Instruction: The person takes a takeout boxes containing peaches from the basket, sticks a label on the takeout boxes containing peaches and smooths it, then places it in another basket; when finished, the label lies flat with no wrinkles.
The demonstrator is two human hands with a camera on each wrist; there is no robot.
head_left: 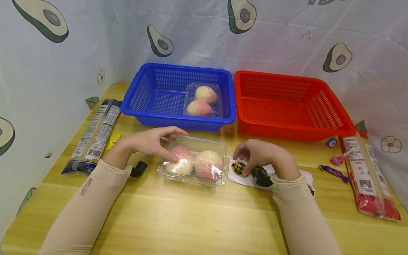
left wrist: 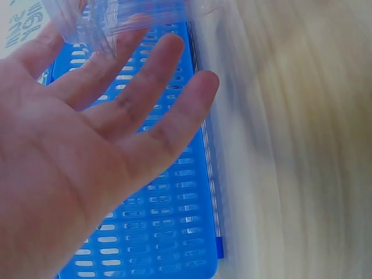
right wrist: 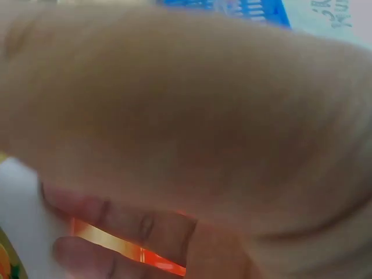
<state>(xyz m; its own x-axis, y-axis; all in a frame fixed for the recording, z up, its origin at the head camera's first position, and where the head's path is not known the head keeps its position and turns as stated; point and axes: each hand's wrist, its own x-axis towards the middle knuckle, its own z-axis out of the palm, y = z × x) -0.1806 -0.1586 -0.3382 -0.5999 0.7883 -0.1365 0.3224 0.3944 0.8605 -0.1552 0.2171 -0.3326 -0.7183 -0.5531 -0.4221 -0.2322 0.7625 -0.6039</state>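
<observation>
the clear clamshell box, long axis left-to-right, meets the loosely spread left hand at its left end; just rightward, the right hand bends over the sticker sheet, whether pinching i cannot tell.

— How is the clear plastic box sitting?
— Flat on the wooden table, looking closed, with two speckled pink-and-cream peaches resting side by side inside.
— And the sticker sheet?
— It's lying just to the box's right, partly hidden, its white backing showing round black labels.
</observation>
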